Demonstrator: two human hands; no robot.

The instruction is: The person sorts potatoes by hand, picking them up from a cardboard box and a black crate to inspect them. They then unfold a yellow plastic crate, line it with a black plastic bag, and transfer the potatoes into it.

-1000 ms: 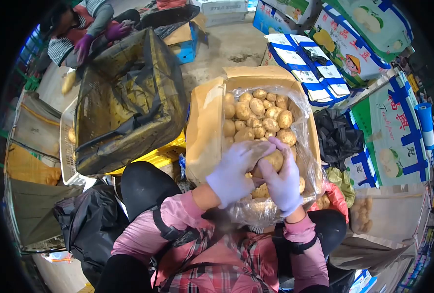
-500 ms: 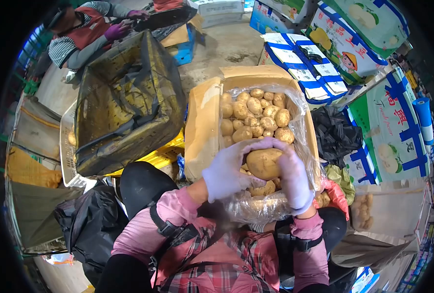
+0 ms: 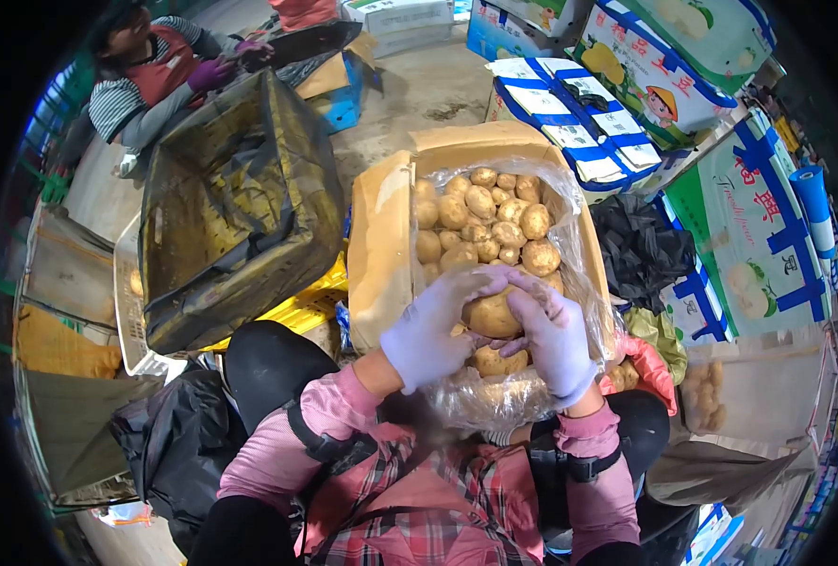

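Both my hands wear pale lilac gloves and meet around one large potato (image 3: pixel 494 316), just above the near end of a cardboard box (image 3: pixel 378 255). My left hand (image 3: pixel 431 325) wraps its left side, with the thumb below and the fingers over the top. My right hand (image 3: pixel 556 341) presses on its right side with bent fingers. Inside the box, lined with clear plastic film (image 3: pixel 494 401), lie many loose potatoes (image 3: pixel 480 201). Another potato (image 3: pixel 499 360) shows just under my hands.
Left of the box, a dirty crate lined with black plastic (image 3: pixel 320 212) rests tilted on yellow and white crates. Printed cartons (image 3: pixel 627 66) are stacked at the right, near a black bag (image 3: pixel 645 250) and a blue roll (image 3: pixel 812 209). Another person (image 3: pixel 159 71) works at the upper left.
The potato has come slightly lower and left between my hands, and my right fingers have bent closer over it. The other person's head has lifted.
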